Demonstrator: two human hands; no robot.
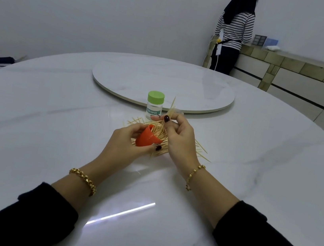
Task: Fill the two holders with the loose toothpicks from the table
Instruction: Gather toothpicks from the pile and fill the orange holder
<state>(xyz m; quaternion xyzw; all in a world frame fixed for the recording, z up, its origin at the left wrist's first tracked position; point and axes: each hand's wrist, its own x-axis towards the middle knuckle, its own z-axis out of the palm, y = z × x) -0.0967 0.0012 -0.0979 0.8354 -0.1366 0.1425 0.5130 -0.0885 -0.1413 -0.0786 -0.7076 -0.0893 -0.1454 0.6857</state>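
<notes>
Left arm: enters from the lower left, black sleeve to mid-forearm, gold bracelet (83,180) at the wrist
Left hand (127,143): palm turned toward the right, fingers and thumb curled round the orange cup (145,139), dark-nailed thumb on its near side
Right arm: enters from the lower right, wrist bent inward, beaded gold bracelet (194,174) below it
Right hand (179,140): thumb and forefinger pinched on a small bundle of toothpicks (171,108), other fingers loosely curled beneath
Orange cup: held just above the table (52,128), between the two hands, touching the left palm, just beside the right knuckles
Cup axis: tilted, open mouth facing up and to the right, toward the pinching fingers
Pinched bundle: long axis steep, free ends up and away from the camera, leaning slightly right; lower ends hidden behind the fingers, near the cup's mouth
Loose toothpicks (160,151): heaped flat on the table under both hands, fanning out left beyond the cup and right past the right palm, pointing many ways
Green-lidded holder (155,105): upright, lid on, clear body printed TOOTHPICK, just behind the hands, in front of the turntable (163,77) rim
Background: person in a striped top (235,29) standing at a counter (290,65), far right
</notes>
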